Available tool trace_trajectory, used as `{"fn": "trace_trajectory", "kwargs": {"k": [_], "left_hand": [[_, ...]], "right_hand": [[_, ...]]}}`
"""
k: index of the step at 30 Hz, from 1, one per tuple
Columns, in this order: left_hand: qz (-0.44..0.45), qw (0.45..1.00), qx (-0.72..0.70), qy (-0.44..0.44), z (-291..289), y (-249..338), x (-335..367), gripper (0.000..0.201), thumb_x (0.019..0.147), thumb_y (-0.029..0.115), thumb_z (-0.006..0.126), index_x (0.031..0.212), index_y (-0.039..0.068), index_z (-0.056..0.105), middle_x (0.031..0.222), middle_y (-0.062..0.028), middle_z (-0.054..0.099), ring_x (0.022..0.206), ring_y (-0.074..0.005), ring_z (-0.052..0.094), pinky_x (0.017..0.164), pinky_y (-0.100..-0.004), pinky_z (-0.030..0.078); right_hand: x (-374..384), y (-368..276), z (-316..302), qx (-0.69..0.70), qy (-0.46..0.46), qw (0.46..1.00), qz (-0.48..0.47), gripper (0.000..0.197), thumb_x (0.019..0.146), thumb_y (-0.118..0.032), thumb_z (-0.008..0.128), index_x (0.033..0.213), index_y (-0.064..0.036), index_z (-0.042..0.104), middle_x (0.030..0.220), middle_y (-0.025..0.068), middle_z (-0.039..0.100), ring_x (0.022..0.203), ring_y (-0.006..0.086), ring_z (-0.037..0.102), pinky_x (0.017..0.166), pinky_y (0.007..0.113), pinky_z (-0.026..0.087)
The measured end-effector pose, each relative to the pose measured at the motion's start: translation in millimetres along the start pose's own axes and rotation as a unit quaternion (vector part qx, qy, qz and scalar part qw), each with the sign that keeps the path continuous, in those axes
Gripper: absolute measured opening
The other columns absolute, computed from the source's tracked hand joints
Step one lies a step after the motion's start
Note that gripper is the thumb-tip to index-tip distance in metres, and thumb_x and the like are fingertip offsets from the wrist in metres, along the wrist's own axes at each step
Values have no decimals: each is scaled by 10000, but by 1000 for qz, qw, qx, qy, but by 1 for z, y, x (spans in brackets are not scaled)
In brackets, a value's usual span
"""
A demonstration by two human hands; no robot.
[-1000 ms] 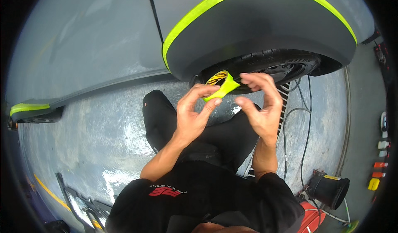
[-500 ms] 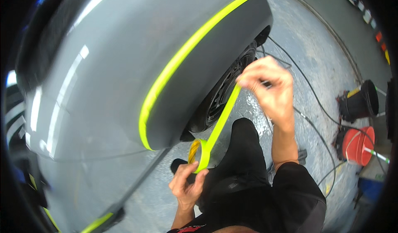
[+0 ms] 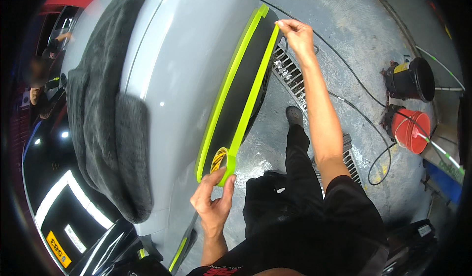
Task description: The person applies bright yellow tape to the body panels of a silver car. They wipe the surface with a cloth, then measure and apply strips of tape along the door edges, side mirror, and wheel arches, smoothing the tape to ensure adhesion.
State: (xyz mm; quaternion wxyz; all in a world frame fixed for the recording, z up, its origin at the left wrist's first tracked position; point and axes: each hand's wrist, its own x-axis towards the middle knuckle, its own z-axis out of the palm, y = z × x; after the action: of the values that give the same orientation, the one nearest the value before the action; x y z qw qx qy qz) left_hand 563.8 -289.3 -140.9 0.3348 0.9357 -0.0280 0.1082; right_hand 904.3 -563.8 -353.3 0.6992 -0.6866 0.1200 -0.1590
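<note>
My left hand (image 3: 212, 197) grips a roll of neon yellow-green masking tape (image 3: 231, 168) between thumb and fingers. From the roll a long strip (image 3: 255, 91) runs taut, away from me, to my right hand (image 3: 299, 36). Thumb and forefinger of that hand pinch the strip's free end. The strip lies over or just in front of the dark wheel-arch trim (image 3: 233, 96) of a grey car; whether it touches I cannot tell. Along the trim's other edge, against the grey body panel (image 3: 196, 45), another line of this tape (image 3: 221, 101) is stuck down.
A dark towel (image 3: 105, 104) is draped over the car at left, with a person (image 3: 42, 79) beyond. A black bucket (image 3: 410, 81) and a red bucket (image 3: 413, 131) stand at right. A black hose (image 3: 351, 77) and floor grate (image 3: 292, 74) lie on the wet floor.
My right hand has moved farther away with the tape end, and the stretched strip is longer. The roll is closer to the trim's near end. My view has shifted, bringing the towel into sight.
</note>
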Motion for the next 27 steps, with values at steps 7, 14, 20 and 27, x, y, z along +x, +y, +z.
{"fn": "trace_trajectory", "kwargs": {"k": [7,14,20,27], "left_hand": [[-137,990,19,-29,29,34,72,257,861,-85,830,1101,-56,744,908,-114,784,675,-134,724,673,-258,567],[-204,977,26,-58,37,47,103,243,867,-60,839,1093,-49,750,936,-131,791,717,-148,734,708,-274,577],[-280,959,3,-49,32,42,102,256,855,-20,871,1091,-33,772,988,-151,803,812,-183,763,798,-317,602],[-334,942,-28,-16,42,25,89,234,883,-10,855,1098,-37,767,984,-142,800,816,-164,752,708,-308,608]], "right_hand": [[43,14,43,-6,1,993,121,189,944,-149,842,1049,8,832,917,66,812,791,95,706,744,258,556],[57,31,55,-15,31,991,130,184,884,-129,876,992,15,836,878,123,806,750,159,721,739,308,563],[54,33,56,8,36,991,130,187,870,-108,886,998,19,834,921,116,802,743,159,711,736,309,565],[56,17,60,75,75,972,208,239,867,-25,878,1078,11,772,932,58,750,810,127,678,746,273,550]]}}
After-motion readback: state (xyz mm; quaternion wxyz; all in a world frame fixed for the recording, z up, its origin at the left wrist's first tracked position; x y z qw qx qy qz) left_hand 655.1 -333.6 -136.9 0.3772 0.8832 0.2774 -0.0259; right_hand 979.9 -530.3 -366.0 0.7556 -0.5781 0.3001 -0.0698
